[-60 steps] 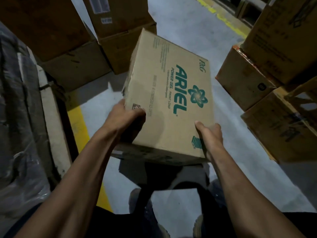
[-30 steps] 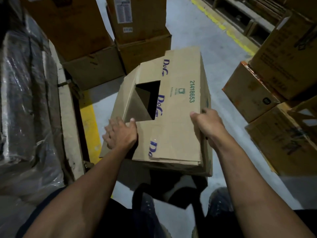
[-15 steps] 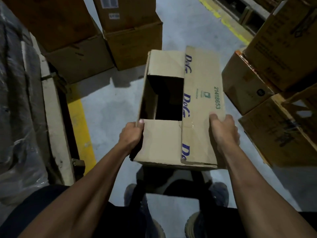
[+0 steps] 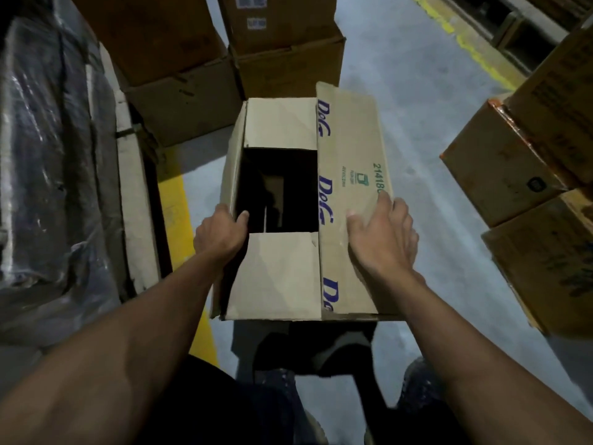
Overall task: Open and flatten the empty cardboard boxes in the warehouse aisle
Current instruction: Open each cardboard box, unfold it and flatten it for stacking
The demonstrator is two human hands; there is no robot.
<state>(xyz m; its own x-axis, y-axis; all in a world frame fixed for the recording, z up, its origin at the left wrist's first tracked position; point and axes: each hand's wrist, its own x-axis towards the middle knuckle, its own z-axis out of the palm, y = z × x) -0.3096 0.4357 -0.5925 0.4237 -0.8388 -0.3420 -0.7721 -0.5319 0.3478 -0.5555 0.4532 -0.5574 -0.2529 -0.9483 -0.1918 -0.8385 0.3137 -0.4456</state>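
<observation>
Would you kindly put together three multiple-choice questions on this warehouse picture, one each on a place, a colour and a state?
1. Where does the right hand lie?
A. On the long printed flap of the held box
B. On the floor
C. On the stacked boxes at the right

2. What colour is the large lettering on the printed flap?
A. Red
B. Blue-purple
C. Yellow

3. What state is the upward face of the held box in?
A. Fully taped shut
B. Crushed flat
C. Partly open, with a dark gap between the flaps

Answers:
1. A: the right hand's fingers spread flat over the flap beside the printed number.
2. B: the letters along the flap's edge read blue-purple on brown card.
3. C: a dark rectangular opening shows in the middle, and the left hand grips the box's left edge there.
</observation>
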